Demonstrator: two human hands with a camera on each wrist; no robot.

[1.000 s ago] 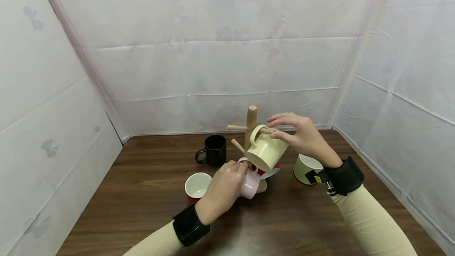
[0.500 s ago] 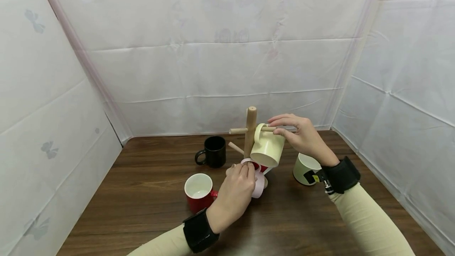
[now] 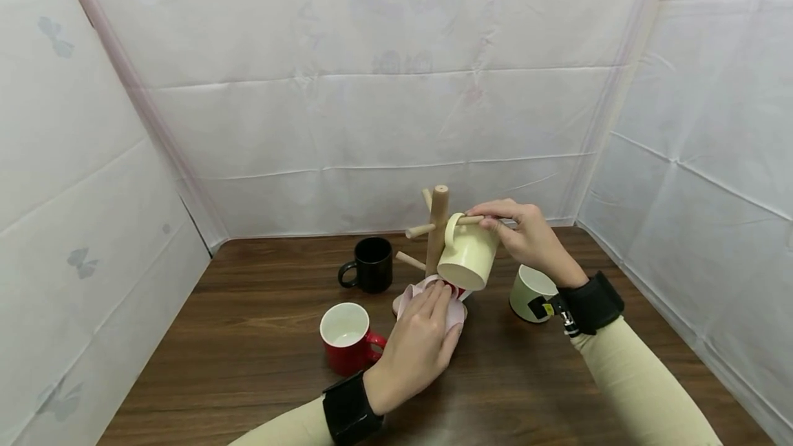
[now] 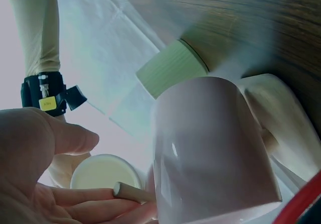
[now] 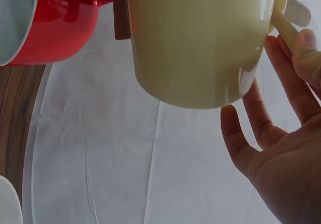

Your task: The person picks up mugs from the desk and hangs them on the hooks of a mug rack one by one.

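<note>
A pale yellow mug (image 3: pixel 469 257) hangs tilted by its handle from an upper peg of the wooden mug tree (image 3: pixel 438 229). My right hand (image 3: pixel 526 229) pinches that peg's end between thumb and fingers, with other fingertips close to the mug's wall in the right wrist view. Low on the tree is a pink mug (image 3: pixel 456 314), partly covered by my left hand (image 3: pixel 421 346), whose extended fingers lie against it. In the left wrist view a peg end (image 4: pixel 131 192) shows in front of those fingers. Behind the yellow mug hangs a red mug (image 5: pixel 70 28), mostly hidden in the head view.
A red mug with white inside (image 3: pixel 343 346) stands left of my left hand. A black mug (image 3: pixel 374 266) is farther back, and a light green mug (image 3: pixel 526 294) sits beneath my right wrist. White sheeting (image 3: pixel 347 129) borders the wooden table (image 3: pixel 248 336).
The mug tree has turned, and another upper peg shows behind its post. My left hand has moved right, its fingers straightening from a grip at the pink mug's handle. My right hand stays at the peg.
</note>
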